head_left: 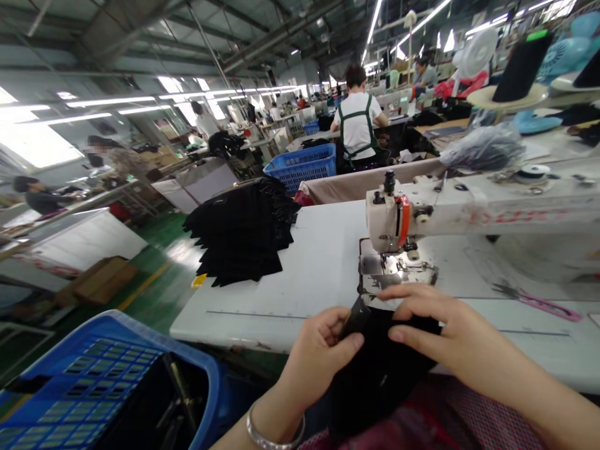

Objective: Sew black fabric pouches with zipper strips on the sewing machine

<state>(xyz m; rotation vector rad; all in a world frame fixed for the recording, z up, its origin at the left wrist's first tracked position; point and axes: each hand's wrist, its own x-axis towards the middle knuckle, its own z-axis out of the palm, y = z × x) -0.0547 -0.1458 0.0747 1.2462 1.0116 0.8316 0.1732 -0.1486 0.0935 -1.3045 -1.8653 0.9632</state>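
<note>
A piece of black fabric (375,375) hangs over the table's front edge onto my lap, its upper edge just in front of the sewing machine (398,219). My left hand (323,344) pinches the fabric's left corner between thumb and fingers, where a dark strip stands up. My right hand (431,319) has its thumb on the fabric and its fingers curved over the upper edge, close to the machine's metal plate (375,265). The fabric seems pinched under that hand, though its fingertips partly hide the spot.
A stack of black fabric pieces (239,231) lies at the table's left end. Pink-handled scissors (539,303) rest at right. A blue basket (210,387) stands low at left, another blue basket (300,165) beyond the table. A person in a white shirt (359,119) sits ahead.
</note>
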